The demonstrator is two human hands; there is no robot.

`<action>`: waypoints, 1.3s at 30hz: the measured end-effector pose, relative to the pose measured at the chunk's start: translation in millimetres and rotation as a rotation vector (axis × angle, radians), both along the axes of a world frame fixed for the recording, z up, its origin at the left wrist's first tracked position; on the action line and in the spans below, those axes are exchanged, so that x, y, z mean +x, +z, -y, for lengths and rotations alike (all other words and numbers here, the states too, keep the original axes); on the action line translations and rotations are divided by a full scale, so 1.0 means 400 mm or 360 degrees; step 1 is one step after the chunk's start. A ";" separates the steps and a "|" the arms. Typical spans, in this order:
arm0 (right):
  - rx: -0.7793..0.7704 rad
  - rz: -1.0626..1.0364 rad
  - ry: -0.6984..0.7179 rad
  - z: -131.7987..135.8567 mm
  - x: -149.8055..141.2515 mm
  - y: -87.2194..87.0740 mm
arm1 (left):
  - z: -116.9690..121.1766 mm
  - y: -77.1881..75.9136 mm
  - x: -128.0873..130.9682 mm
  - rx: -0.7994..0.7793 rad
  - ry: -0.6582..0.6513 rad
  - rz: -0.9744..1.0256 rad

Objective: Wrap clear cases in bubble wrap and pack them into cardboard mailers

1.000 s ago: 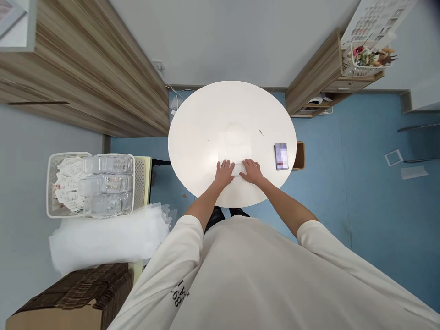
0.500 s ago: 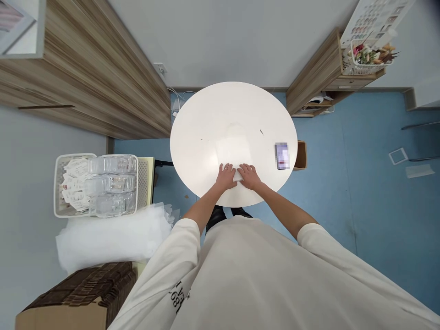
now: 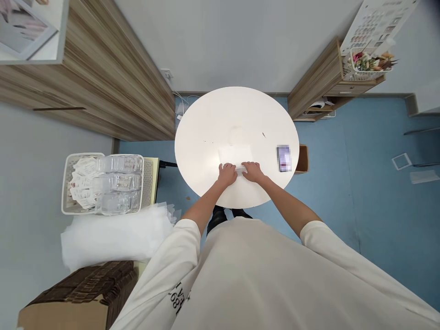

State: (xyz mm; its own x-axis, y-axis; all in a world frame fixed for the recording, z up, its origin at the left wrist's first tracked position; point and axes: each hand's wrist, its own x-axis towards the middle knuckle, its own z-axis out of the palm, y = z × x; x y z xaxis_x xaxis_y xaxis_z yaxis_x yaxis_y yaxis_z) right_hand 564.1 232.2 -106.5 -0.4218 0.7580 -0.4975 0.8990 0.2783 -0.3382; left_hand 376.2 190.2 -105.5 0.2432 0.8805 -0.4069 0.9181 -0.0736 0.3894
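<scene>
A thin white sheet lies flat on the round white table, hard to tell from the tabletop. Its near end looks folded or rolled into a narrow whitish strip between my hands. My left hand has its fingers curled over the left end of this strip. At the right end, my right hand grips it in the same way, fingers bent and thumb on the near side. Whether anything is wrapped inside the strip I cannot tell.
A purple, blurred packet lies near the table's right edge. An open brown box stands beyond it. To my left are a white basket of clear packs and cards, a stack of white translucent sheets and folded cardboard.
Both hands have moved slightly away from my body, and the strip between them shows more plainly. The whole view has shifted a little to the left.
</scene>
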 end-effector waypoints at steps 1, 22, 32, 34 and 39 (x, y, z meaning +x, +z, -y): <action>0.0027 0.0005 -0.0026 -0.004 0.002 -0.003 | -0.007 -0.003 0.003 0.0011 0.0019 -0.0018; 0.0038 0.0177 -0.1211 0.033 0.012 -0.086 | -0.001 -0.059 0.024 0.0050 -0.0023 -0.0088; -0.0071 0.0034 -0.1372 0.029 0.004 -0.100 | 0.010 -0.046 0.057 0.0181 -0.0108 -0.0115; -0.0119 -0.0074 -0.1393 0.028 0.006 -0.097 | 0.004 -0.044 0.066 0.0194 -0.0147 -0.0098; -0.0195 -0.0404 -0.1398 0.043 -0.003 -0.076 | -0.006 -0.049 0.069 0.0199 -0.0114 -0.0054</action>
State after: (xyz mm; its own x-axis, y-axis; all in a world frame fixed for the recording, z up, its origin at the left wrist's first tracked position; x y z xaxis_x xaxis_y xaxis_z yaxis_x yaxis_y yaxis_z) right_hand 562.7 214.9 -136.9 0.1728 0.8057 -0.5666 0.6652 -0.5197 -0.5361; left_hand 403.8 192.7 -124.9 0.2954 0.9056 -0.3042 0.9212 -0.1856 0.3420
